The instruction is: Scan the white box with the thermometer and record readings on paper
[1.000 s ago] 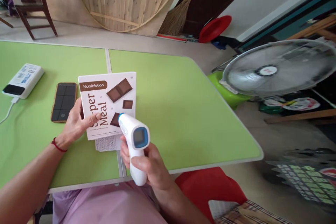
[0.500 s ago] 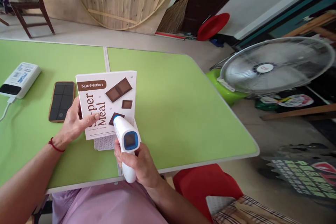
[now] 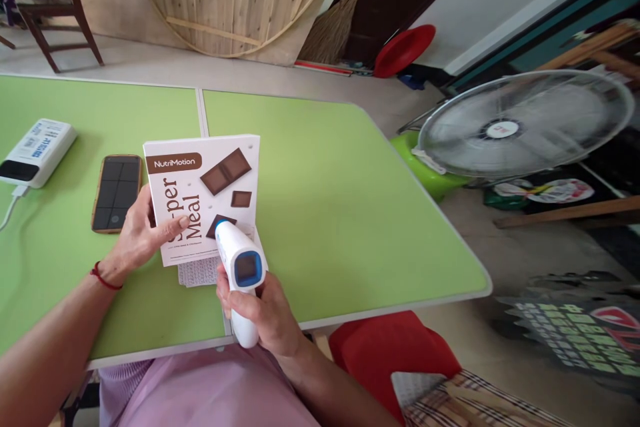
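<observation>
My left hand is closed on the left edge of a white box printed "NutriMotion" and "Meal" with chocolate pieces, thumb across its front. The box stands tilted up over the table. In my right hand is a white and blue handheld infrared thermometer, fingers wrapped round its handle. Its front end is in front of the box's lower right part; whether they touch I cannot tell. The thermometer's small screen faces me and looks dark. Beneath the box shows a patterned whitish piece, partly hidden.
On the green table, a phone lies left of the box, and a white power bank with a cable is farther left. A fan stands beyond the table's right side. A red seat is at the near right edge.
Both hands, the box and the thermometer hold nearly the same places. The whole view has shifted very slightly.
</observation>
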Demonstrator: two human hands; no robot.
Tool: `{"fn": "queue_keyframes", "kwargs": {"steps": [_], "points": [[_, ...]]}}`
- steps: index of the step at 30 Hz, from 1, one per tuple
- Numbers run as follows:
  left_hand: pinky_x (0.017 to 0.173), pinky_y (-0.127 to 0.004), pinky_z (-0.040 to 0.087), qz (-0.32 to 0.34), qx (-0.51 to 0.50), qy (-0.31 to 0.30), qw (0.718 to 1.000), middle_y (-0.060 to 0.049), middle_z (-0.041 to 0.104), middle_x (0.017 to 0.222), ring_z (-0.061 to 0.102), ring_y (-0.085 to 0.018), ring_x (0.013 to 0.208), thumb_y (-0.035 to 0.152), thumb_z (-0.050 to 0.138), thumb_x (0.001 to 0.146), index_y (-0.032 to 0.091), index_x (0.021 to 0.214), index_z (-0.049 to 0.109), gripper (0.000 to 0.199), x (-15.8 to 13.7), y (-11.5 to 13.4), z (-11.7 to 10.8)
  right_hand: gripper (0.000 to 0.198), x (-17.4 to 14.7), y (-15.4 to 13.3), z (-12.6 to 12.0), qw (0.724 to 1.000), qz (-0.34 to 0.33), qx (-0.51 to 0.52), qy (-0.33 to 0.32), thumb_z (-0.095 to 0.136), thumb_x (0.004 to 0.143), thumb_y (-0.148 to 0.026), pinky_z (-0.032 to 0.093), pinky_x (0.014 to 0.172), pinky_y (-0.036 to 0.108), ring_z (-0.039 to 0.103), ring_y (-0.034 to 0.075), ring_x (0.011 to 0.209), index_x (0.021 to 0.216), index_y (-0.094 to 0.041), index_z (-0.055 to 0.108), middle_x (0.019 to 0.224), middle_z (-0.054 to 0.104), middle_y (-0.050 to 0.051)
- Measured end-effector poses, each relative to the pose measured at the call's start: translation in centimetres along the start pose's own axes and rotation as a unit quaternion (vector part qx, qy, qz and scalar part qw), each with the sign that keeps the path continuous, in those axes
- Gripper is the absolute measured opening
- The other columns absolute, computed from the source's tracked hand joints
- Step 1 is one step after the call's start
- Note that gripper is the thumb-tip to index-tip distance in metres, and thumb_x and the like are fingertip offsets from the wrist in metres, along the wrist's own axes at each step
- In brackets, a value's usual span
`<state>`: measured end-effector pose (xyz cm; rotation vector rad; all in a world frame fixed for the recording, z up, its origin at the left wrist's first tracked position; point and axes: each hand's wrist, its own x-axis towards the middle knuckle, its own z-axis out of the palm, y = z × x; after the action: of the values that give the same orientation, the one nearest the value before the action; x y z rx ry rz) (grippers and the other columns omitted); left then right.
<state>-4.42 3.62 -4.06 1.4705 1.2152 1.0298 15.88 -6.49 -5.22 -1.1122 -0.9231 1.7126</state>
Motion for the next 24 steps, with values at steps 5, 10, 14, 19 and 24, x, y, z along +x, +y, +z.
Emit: {"fn": "queue_keyframes", "kwargs": {"steps": [5,10,14,19,24], "points": [[0.073,-0.038,0.055,-0.006,0.009,-0.008,1.000,-0.010,0.069,0.104,0.066,-0.026,0.088,0.054,0.078,0.072,0.017,0.119,0.054,0.064,0.1,0.0,-0.2,0.024,0.0,0.2,0.2,1.000,-0.001,0.007,0.002,0.072,0.070,-0.038,0.039,0.053,0.027,0.043,0.011,0.056,0.078,-0.020,0.057,0.064,0.052,-0.003],[0.070,-0.037,0.055,0.004,0.000,-0.012,1.000,-0.009,0.069,0.102,0.065,-0.024,0.084,0.052,0.078,0.072,0.017,0.116,0.055,0.061,0.2,0.0,-0.2,0.026,0.1,0.5,0.2,1.000,-0.004,0.031,-0.004,0.073,0.071,-0.040,0.038,0.052,0.027,0.045,0.012,0.055,0.080,-0.021,0.058,0.064,0.053,-0.003],[0.073,-0.039,0.055,0.001,-0.002,-0.011,1.000,-0.011,0.068,0.107,0.065,-0.027,0.090,0.053,0.078,0.072,0.017,0.119,0.054,0.064,0.1,0.0,-0.2,0.029,0.1,0.6,0.3,1.000,-0.007,0.021,0.000,0.074,0.070,-0.041,0.039,0.053,0.027,0.045,0.011,0.057,0.084,-0.021,0.059,0.069,0.054,-0.003],[0.078,-0.047,0.056,-0.021,0.017,-0.007,1.000,-0.014,0.066,0.114,0.065,-0.031,0.096,0.058,0.078,0.069,0.016,0.125,0.050,0.074,0.2,-0.5,-0.4,0.023,-0.1,-1.1,-1.9,0.993,-0.108,-0.051,0.024,0.074,0.073,-0.039,0.044,0.053,0.028,0.050,0.013,0.058,0.080,-0.021,0.062,0.066,0.057,-0.001],[0.091,-0.053,0.052,-0.010,0.030,-0.010,0.999,-0.016,0.063,0.124,0.061,-0.036,0.113,0.058,0.078,0.070,0.016,0.127,0.049,0.077,0.3,-0.4,-0.6,0.015,2.2,-5.9,-8.1,0.952,-0.190,-0.232,0.051,0.068,0.080,-0.034,0.056,0.065,0.034,0.065,0.020,0.076,0.086,-0.020,0.070,0.083,0.071,0.006]]}}
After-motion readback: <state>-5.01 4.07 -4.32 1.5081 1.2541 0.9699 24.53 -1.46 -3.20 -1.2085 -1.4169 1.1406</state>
